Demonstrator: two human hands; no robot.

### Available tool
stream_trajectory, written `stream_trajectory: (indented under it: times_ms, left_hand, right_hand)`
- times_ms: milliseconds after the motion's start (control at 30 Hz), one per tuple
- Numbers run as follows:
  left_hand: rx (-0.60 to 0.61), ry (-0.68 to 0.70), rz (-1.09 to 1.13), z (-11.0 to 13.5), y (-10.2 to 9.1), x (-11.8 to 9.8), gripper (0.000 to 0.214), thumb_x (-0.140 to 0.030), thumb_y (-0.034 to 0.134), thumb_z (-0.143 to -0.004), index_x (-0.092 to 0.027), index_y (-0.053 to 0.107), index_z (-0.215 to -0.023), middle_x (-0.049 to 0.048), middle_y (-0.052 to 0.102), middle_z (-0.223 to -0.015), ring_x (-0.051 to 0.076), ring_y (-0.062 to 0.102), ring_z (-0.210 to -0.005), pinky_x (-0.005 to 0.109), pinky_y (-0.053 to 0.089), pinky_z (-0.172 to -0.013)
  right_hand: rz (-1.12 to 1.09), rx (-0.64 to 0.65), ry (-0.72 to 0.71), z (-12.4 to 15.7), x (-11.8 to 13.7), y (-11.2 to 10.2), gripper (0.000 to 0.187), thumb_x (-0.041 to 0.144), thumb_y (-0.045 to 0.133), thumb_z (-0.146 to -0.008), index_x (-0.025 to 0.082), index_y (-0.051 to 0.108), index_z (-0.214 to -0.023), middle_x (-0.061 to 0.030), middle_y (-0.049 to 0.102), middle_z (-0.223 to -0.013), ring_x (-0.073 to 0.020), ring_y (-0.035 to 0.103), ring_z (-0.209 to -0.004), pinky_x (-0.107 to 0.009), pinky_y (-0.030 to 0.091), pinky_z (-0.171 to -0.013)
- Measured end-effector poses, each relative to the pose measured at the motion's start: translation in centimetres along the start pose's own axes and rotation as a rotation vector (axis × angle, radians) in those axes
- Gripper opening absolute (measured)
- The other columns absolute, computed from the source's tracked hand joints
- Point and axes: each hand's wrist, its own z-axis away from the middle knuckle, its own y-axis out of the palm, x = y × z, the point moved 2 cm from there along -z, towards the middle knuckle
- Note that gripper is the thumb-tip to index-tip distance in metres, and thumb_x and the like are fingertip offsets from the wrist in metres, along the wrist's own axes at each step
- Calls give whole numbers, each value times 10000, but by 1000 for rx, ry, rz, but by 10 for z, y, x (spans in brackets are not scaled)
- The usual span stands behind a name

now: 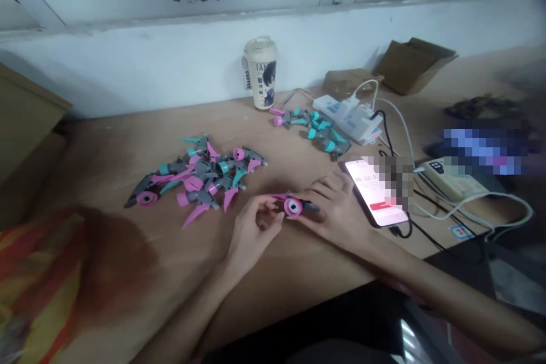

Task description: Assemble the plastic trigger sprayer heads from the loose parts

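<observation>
Between my hands is a grey and pink trigger spray head (293, 207), its round pink collar facing me. My right hand (330, 205) is closed around its grey body from the right. On the other side, my left hand (258, 222) has its thumb and fingers curled at the pink trigger end; whether they grip it is hard to make out. A loose pile of spray heads (200, 173) in grey, pink and teal lies to the left of my hands. Farther back, a smaller group of mostly teal spray heads (318, 128) lies beside a power strip.
A lit phone (375, 193) lies right of my hands. Behind it are a white power strip (347, 116) with cables and a power bank (454, 179). A tall cup (262, 74) stands by the wall. Cardboard boxes (413, 65) sit at the back; a red-yellow bag (38, 284) is at left.
</observation>
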Motion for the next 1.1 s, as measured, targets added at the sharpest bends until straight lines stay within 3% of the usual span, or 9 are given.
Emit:
stream_trajectory:
  times_ms: [133,300,567,1100]
  left_hand:
    - [97,55,25,2,3,-3,214,-218,553,-817,-200,571,-1030,56,597,-1018,142,592,-832,231,498,-648]
    - [186,20,36,0,6,4,253,-155,576,-768,-198,558,-1016,39,621,-967,143,599,-831,238,489,-671]
    - [301,-58,187,-5,6,10,219,-248,606,-773,-187,564,-980,32,628,-921,145,593,-806,259,481,-688]
    - [302,-33,6,-6,5,8,181,-267,590,-788,-216,542,-955,4,597,-894,143,567,-785,258,447,-689]
  right_hand:
    - [-86,13,31,14,5,15,200,363,610,-804,275,631,-982,-8,654,-911,-186,557,-906,-463,164,-1036]
    - [-113,-73,34,25,3,35,247,353,611,-798,265,627,-1028,-31,620,-976,-189,548,-942,-445,229,-1017]
    - [-71,-105,-45,29,3,37,231,344,588,-820,256,640,-1026,-30,598,-899,-173,529,-859,-402,297,-931]
    - [-120,-70,-38,27,0,39,206,371,596,-818,273,647,-992,-12,605,-879,-170,532,-865,-392,297,-937]
